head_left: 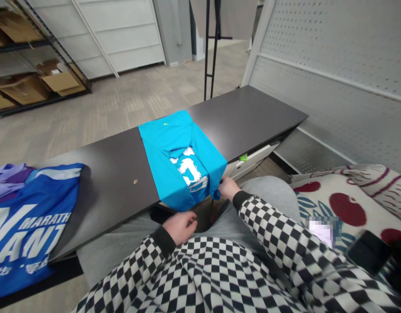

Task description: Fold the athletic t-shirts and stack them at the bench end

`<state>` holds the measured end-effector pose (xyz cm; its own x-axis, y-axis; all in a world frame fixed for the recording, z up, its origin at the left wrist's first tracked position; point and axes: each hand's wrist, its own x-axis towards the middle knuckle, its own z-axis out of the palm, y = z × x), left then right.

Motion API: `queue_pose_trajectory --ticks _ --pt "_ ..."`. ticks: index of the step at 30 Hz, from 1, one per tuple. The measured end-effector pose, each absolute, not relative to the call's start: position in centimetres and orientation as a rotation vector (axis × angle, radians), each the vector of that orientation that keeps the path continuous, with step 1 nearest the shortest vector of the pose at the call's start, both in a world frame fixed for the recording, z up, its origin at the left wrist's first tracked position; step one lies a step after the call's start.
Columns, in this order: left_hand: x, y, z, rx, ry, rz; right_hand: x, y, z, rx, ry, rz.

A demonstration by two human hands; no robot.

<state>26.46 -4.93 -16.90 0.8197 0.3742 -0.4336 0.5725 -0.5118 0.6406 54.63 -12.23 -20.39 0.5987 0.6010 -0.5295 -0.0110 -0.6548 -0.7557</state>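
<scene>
A bright turquoise T-shirt (pixel 164 139) lies partly folded on the dark bench top, its sides turned inward over a white print. The lower end hangs over the bench's near edge. My right hand (pixel 229 188) pinches the shirt's hanging right corner. Just below the hem, apart from the cloth, is my left hand (pixel 181 228), its fingers curled in with nothing visible in them.
A blue shirt with white lettering (pixel 31 221) and purple cloth (pixel 11 178) lie on the left of the dark bench (pixel 252 113). Patterned cushions (pixel 347 204) and a dark phone-like object (pixel 369 252) are at right. Boxes on a rack (pixel 31 89) stand back left.
</scene>
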Motion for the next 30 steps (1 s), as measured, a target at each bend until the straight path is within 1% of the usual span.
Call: queue_pose_trajectory --ticks 5,9,11,14,19,22,24,27,30 --pt "24.2 -4.5 -18.2 1.999 0.75 -0.167 50.9 -15.3 -18.6 -1.846 -0.287 1.081" --pt "24.2 -5.4 -16.3 1.91 0.763 0.058 48.8 -19.9 -16.7 -1.598 -0.102 1.061" --pt "26.0 -6.1 -14.5 1.856 0.733 0.166 48.0 -22.0 -15.6 -1.521 -0.07 1.037" --pt "30.3 -6.9 -12.5 1.77 0.671 0.195 47.0 -23.9 -14.0 -1.499 -0.091 1.0" --pt "35.9 -7.3 -12.8 1.666 0.728 0.171 45.7 -24.7 -12.9 -1.336 -0.001 0.992" --pt "36.2 -7.0 -12.7 1.872 0.689 0.201 45.3 -24.9 -13.0 -1.309 0.009 0.995" --pt "36.0 -6.5 -11.8 2.136 0.449 0.164 45.1 -25.1 -13.3 -1.338 -0.047 0.984" --pt "36.6 -5.1 -9.8 2.439 0.021 -0.003 45.1 -25.3 -13.8 -1.434 -0.152 0.954" --pt "37.7 -3.6 -8.1 2.648 -0.105 -0.167 45.3 -25.4 -14.4 -1.473 -0.171 0.957"
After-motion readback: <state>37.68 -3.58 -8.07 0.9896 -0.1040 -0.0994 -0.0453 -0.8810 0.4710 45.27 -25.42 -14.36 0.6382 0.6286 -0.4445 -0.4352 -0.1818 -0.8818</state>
